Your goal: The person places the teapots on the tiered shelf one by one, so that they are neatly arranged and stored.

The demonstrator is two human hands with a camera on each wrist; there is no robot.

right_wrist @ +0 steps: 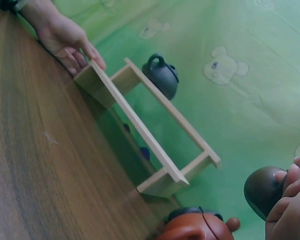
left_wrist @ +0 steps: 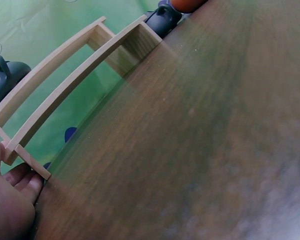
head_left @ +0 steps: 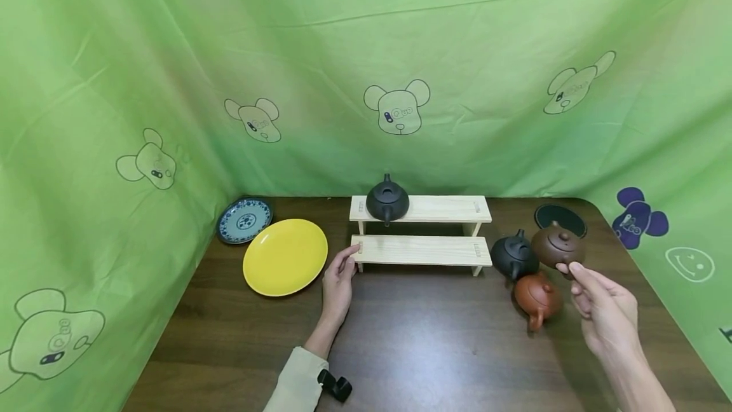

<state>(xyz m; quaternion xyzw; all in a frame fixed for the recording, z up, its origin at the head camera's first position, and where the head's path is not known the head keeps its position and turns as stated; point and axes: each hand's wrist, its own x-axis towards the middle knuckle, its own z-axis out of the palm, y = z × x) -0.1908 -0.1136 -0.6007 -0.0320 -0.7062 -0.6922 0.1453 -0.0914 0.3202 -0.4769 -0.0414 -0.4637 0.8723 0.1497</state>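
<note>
My right hand pinches a dark brown teapot at its near side, holding it up at the right of the table. Its round body also shows beyond the fingers in the right wrist view. My left hand grips the left end of a two-step wooden shelf, a finger lying over the lower board and others curled by its leg. On the upper board, toward the left, stands a black teapot. Another black teapot and a reddish-orange teapot stand close together right of the shelf.
Left of the shelf lie a yellow plate and a blue patterned plate. A dark round coaster-like disc sits at the back right, partly behind the held teapot. Green printed cloth encloses the brown table at the back and sides.
</note>
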